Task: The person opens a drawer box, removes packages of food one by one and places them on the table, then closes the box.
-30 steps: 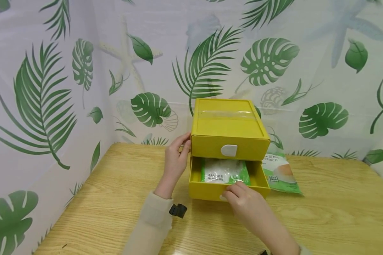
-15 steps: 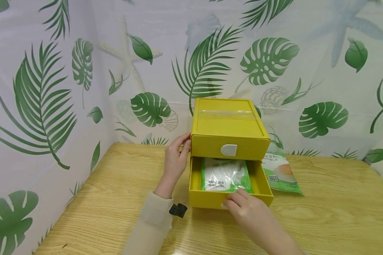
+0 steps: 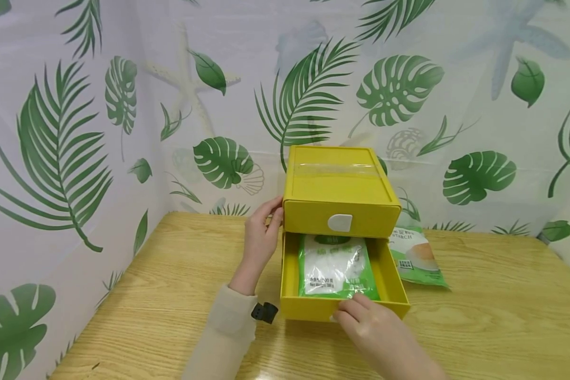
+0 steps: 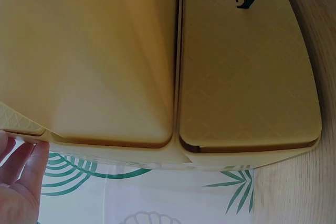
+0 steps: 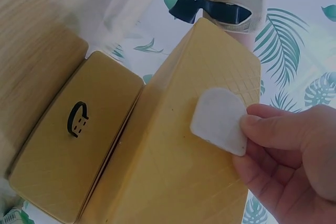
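A yellow two-drawer box [image 3: 342,177] stands on the table, its upper drawer closed. The lower drawer [image 3: 309,309] is pulled out toward me. A green-and-white plastic packet [image 3: 334,269] lies flat in it. My right hand [image 3: 375,327] is at the drawer's front; in the right wrist view its thumb and fingers pinch the white pull tab [image 5: 219,119]. My left hand [image 3: 261,232] rests against the box's left side, fingers extended. The left wrist view shows its fingertips [image 4: 37,156] touching the box edge, with part of the hand out of frame.
Right of the box lies another green-and-white packet [image 3: 418,256], marked STARCH and partly hidden by the box. The wooden table [image 3: 171,295] meets a leaf-printed backdrop [image 3: 237,95]. A black wrist strap [image 3: 264,312] sticks out from the left sleeve.
The lower drawer has slid farther out toward me with my right hand at its tab, showing more of the packet inside. My left hand stays against the box.
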Tool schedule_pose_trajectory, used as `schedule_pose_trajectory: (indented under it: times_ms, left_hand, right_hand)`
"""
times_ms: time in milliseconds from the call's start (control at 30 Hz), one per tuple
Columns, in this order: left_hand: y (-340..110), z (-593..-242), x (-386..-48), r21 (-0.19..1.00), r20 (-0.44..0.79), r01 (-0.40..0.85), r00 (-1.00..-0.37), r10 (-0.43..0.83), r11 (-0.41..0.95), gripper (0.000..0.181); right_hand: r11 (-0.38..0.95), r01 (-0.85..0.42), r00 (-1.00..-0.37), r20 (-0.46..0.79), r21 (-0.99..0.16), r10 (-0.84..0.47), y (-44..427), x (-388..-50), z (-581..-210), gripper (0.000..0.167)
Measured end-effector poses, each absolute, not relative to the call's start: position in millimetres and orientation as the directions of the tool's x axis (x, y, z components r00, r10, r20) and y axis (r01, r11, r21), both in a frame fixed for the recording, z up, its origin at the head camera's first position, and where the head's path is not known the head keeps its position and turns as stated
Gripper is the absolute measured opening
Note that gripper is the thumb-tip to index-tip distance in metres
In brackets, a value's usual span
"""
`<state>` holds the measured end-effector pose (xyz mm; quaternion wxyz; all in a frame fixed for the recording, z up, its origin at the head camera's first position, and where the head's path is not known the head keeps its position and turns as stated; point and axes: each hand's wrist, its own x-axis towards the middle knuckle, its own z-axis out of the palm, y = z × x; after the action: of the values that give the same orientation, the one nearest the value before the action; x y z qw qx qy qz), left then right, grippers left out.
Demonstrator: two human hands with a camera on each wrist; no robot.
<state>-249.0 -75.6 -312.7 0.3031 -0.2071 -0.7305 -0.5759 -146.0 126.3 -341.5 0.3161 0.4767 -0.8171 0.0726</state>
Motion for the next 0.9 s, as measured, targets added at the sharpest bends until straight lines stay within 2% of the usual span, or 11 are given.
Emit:
schedule_pose_trajectory:
  times_ms: [33, 133, 200, 333, 433, 567, 733, 900]
  left_hand:
    - [-76, -313, -249, 0.716, 0.681, 0.651, -0.731, -0.047, 0.253, 0.025]
    - [-77, -318, -255, 0.718, 0.679, 0.649, -0.732, -0.051, 0.252, 0.025]
    - [-78, -324, -262, 0.715, 0.684, 0.654, -0.728, -0.049, 0.246, 0.026]
    - [-80, -337, -274, 0.71, 0.689, 0.662, -0.723, -0.047, 0.238, 0.027]
    - [-80, -339, -275, 0.706, 0.694, 0.666, -0.719, -0.045, 0.243, 0.028]
    - [-80, -339, -274, 0.697, 0.702, 0.674, -0.711, -0.041, 0.246, 0.028]
    - [-81, -339, -275, 0.691, 0.708, 0.68, -0.705, -0.04, 0.244, 0.028]
    - [-81, -339, -275, 0.693, 0.706, 0.679, -0.707, -0.039, 0.243, 0.028]
  right_hand:
    - [0.53, -0.829, -0.344, 0.582, 0.182, -0.737, 127, -145, -342, 0.023]
    - [0.521, -0.833, -0.339, 0.573, 0.186, -0.746, 127, -144, -342, 0.016]
    - [0.517, -0.835, -0.329, 0.581, 0.19, -0.745, 127, -143, -343, 0.025]
    - [0.506, -0.838, -0.298, 0.604, 0.206, -0.739, 125, -142, -345, 0.061]
    - [0.485, -0.846, -0.267, 0.613, 0.22, -0.744, 123, -141, -344, 0.061]
    - [0.459, -0.856, -0.235, 0.614, 0.236, -0.754, 121, -140, -344, 0.053]
    - [0.454, -0.862, -0.252, 0.587, 0.225, -0.769, 121, -138, -344, 0.023]
    - [0.46, -0.863, -0.279, 0.562, 0.21, -0.779, 122, -136, -343, 0.014]
